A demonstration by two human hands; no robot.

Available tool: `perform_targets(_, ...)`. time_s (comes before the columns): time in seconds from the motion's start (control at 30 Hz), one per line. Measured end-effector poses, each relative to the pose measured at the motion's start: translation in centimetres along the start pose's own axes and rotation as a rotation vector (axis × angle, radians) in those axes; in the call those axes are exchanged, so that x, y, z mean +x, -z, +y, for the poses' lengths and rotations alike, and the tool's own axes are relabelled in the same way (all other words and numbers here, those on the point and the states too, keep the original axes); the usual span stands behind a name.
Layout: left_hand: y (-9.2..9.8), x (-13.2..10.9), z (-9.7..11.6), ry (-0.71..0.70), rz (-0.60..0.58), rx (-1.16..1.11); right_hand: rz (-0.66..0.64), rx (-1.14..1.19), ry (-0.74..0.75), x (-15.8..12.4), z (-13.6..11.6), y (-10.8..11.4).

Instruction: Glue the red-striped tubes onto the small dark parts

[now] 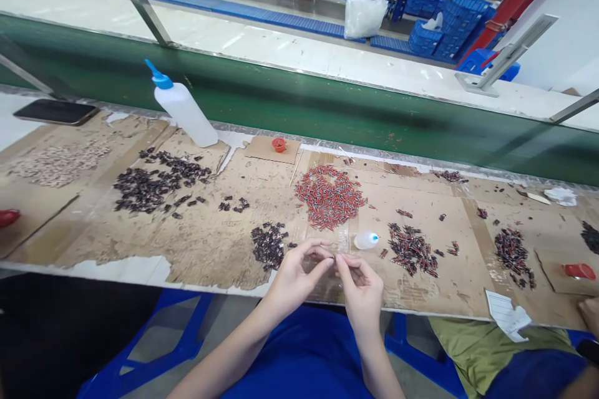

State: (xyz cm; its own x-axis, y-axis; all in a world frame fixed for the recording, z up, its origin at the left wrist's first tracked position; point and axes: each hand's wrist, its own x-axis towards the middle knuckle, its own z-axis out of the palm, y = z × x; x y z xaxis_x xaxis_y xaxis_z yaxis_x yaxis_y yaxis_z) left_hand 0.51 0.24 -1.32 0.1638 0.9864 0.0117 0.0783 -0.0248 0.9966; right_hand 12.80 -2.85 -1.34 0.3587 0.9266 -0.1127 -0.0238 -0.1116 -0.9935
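My left hand (298, 269) and my right hand (362, 285) meet over the front of the bench, thumbs and fingers pinched together at the tips. A tiny dark piece (334, 258) shows between them, too small to name. Just beyond the fingers lies a round pile of small red-and-silver parts (330, 196). To the left of my left hand is a heap of small black parts (268, 245). A small white squeeze bottle with a blue tip (365, 240) lies near my right hand. Farther right sits a pile of joined-looking black-and-red parts (413, 249).
Cardboard (210, 243) covers the bench. A large white squeeze bottle (185, 112) stands at the back left, near a red cap (279, 144) and a black phone (56, 111). More dark parts (154, 181) lie left. A green barrier (299, 100) runs behind. People sit on both sides.
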Motion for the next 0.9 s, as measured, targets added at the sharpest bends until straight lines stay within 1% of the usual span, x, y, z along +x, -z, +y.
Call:
perform_targets(0.13, -0.1, 0.0, 0.0, 0.020, 0.005, -0.002, -0.011, 0.016, -0.012, 0.3, 0.0, 0.1)
perform_targets(0.27, 0.1, 0.3, 0.0, 0.057, -0.003, -0.021, -0.069, 0.031, -0.011, 0.4, -0.1, 0.5)
perform_targets(0.37, 0.2, 0.4, 0.2, 0.084, -0.018, -0.063, -0.087, 0.032, -0.008, 0.4, -0.1, 0.8)
perform_targets(0.57, -0.3, 0.4, 0.0, 0.123, -0.008, -0.187, -0.043, 0.072, -0.013, 0.4, -0.1, 0.9)
perform_targets(0.7, -0.4, 0.6, -0.5, 0.182, -0.037, -0.260, -0.037, 0.088, -0.019, 0.4, 0.0, 0.9)
perform_targets(0.8, -0.3, 0.6, -0.7, 0.189, -0.050, -0.254, -0.041, 0.077, -0.027, 0.4, 0.1, 1.0)
perform_targets(0.9, -0.4, 0.5, -0.7, 0.158, -0.049, -0.215, -0.044, 0.065, -0.031, 0.3, 0.1, 1.1)
